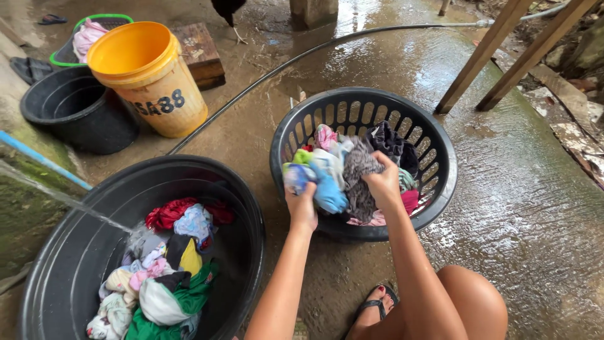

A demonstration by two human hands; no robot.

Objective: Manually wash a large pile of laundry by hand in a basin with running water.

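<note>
Both hands dig into the black laundry basket (434, 151) — the left hand (302, 204) is closed around a blue-and-white garment (314, 182) at its near rim, the right hand (382, 182) clenched on a grey mottled cloth (360, 173) (mid-pile). Left of the basket, 1 black tub (239, 208) holds wet clothes (163, 271).
</note>
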